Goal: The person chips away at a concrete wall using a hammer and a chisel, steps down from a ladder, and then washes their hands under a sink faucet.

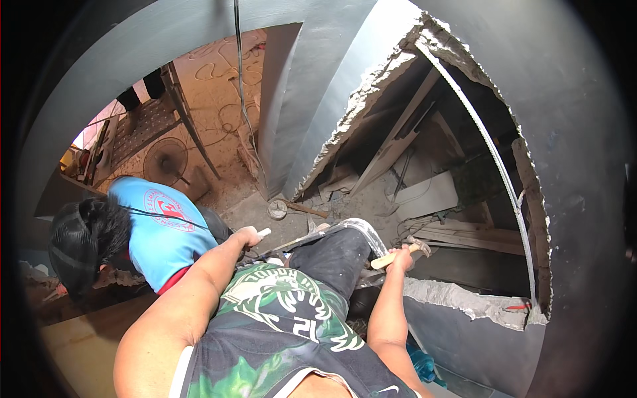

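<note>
My right hand (400,259) grips a claw hammer (382,261) near its head; the pale wooden handle points left and the metal head shows beyond my fingers. My left hand (248,236) is closed around a short white stick-like object (264,232), too small to identify. Both arms reach forward past my green and black jersey (293,318), and a dark-trousered leg (329,259) is bent between them. To the right of the hammer, a large opening with broken edges (343,119) cuts through a grey wall (572,199). A bare rebar (477,119) spans its right side.
A person in a blue shirt (166,224) and dark cap bends close on my left. A standing fan (165,161) and a hanging black cable (241,79) are farther off. Planks (463,236), a pale board (428,194) and rubble lie inside the opening. A tape roll (276,210) lies on the floor.
</note>
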Tool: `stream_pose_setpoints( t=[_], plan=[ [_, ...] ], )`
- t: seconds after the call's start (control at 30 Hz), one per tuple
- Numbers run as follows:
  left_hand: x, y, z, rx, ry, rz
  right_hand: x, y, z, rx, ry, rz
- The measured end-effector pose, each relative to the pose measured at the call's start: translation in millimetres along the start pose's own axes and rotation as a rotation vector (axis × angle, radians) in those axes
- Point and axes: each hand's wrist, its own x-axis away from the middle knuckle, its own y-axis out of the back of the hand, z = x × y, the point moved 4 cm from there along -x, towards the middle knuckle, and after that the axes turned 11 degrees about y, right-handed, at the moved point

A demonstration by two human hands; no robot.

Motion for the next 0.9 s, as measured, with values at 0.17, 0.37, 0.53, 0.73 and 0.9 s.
stream_pose_setpoints(
  t=[0.17, 0.37, 0.53, 0.73, 0.9],
  plan=[
    [0, -1, 4, 0.072, 0.058, 0.055, 2, 0, -1, -0.019, -0.014, 0.009],
    [4, 4, -2, 0.029, 0.03, 0.061, 4, -1, 0, -0.036, -0.005, 0.039],
    [15, 11, -10, -0.037, 0.003, 0.051, 3, 0, -1, -0.041, 0.004, 0.038],
    [-3, 5, 1, -0.014, 0.011, 0.044, 5, 0, 0, -0.025, 0.011, 0.054],
    [-11, 4, 2, -0.01, -0.01, 0.016, 0, 8, -5, -0.063, 0.023, 0.071]
  ],
)
